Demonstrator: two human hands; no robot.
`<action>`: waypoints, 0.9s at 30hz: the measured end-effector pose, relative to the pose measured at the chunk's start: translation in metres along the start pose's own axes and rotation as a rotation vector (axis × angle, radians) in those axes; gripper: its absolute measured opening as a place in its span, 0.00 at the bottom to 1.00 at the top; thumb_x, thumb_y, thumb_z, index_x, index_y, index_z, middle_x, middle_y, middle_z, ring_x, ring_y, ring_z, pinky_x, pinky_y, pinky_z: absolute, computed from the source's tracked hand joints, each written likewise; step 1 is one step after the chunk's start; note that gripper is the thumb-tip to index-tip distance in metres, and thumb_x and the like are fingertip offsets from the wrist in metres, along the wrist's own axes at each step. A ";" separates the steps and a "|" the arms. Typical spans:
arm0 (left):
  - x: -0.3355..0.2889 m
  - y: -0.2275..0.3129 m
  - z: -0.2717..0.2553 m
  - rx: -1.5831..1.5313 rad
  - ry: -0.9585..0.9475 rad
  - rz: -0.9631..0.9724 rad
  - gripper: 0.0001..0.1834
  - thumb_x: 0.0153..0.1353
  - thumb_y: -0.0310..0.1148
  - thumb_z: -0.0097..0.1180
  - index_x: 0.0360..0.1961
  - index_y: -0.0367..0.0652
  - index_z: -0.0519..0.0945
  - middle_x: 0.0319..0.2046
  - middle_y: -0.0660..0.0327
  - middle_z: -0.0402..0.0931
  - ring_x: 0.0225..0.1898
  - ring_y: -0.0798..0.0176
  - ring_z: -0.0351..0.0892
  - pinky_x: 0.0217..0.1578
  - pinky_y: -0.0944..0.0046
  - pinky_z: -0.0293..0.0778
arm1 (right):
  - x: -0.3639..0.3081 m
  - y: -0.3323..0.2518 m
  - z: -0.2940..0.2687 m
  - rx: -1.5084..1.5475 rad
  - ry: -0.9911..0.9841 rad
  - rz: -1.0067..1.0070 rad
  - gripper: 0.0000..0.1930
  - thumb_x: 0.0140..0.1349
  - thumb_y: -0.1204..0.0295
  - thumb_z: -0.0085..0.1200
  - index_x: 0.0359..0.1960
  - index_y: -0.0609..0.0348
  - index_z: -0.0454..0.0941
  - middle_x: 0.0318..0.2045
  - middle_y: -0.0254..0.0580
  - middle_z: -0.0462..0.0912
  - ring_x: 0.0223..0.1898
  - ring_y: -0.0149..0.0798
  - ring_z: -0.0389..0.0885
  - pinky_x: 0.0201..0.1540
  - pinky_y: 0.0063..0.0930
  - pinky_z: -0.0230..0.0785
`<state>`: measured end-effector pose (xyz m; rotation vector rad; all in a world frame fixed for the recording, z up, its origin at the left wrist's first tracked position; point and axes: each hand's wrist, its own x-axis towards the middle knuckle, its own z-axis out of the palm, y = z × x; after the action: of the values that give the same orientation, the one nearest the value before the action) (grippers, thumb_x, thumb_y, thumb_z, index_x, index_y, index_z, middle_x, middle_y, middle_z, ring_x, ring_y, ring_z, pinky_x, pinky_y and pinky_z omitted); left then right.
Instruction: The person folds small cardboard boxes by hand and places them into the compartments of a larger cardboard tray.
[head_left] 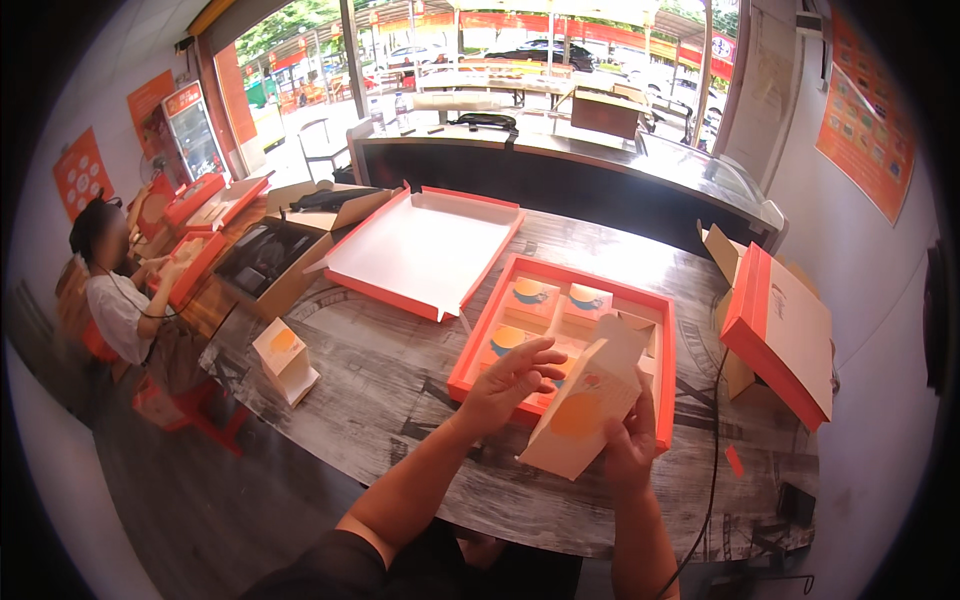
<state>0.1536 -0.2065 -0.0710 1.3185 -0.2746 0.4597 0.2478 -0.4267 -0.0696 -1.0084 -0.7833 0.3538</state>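
Right hand (pixel 630 446) grips a carton (pixel 574 418), apparently mid-fold; half-open, empty left hand (pixel 512 380), at its ten o'clock, should tuck the flap (pixel 624 342).

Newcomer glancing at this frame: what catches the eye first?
Probably the pale carton with an orange print, lower centre, held in the right hand above a red-walled tray of printed boxes. Next, the white-lined red tray, farther off and to the left, then the big red-and-tan box tilted at right.

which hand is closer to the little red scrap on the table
Right. Your right hand, holding a carton, is left of the red scrap; your left hand is farther left.
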 end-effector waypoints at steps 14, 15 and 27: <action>-0.009 -0.026 0.021 0.033 0.086 -0.066 0.16 0.73 0.39 0.60 0.54 0.42 0.74 0.39 0.67 0.76 0.39 0.77 0.75 0.39 0.72 0.74 | -0.005 0.017 -0.006 -0.319 -0.079 -0.073 0.24 0.61 0.79 0.53 0.61 0.63 0.69 0.56 0.42 0.69 0.50 0.33 0.75 0.55 0.28 0.70; -0.009 -0.028 0.019 0.066 0.091 -0.065 0.15 0.73 0.39 0.60 0.52 0.42 0.74 0.37 0.69 0.76 0.37 0.78 0.74 0.36 0.73 0.73 | -0.003 0.015 -0.003 -0.335 -0.079 -0.080 0.23 0.61 0.79 0.53 0.60 0.64 0.69 0.57 0.42 0.68 0.50 0.34 0.75 0.55 0.28 0.70; -0.009 -0.041 0.033 0.015 0.232 0.149 0.15 0.75 0.34 0.59 0.55 0.43 0.70 0.39 0.66 0.75 0.38 0.76 0.77 0.36 0.72 0.74 | -0.008 0.018 -0.003 -0.239 -0.035 -0.107 0.21 0.66 0.81 0.52 0.60 0.63 0.66 0.64 0.49 0.69 0.57 0.39 0.78 0.59 0.33 0.73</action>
<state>0.1670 -0.2478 -0.1028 1.2510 -0.1762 0.7362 0.2459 -0.4239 -0.0891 -1.1806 -0.9228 0.1886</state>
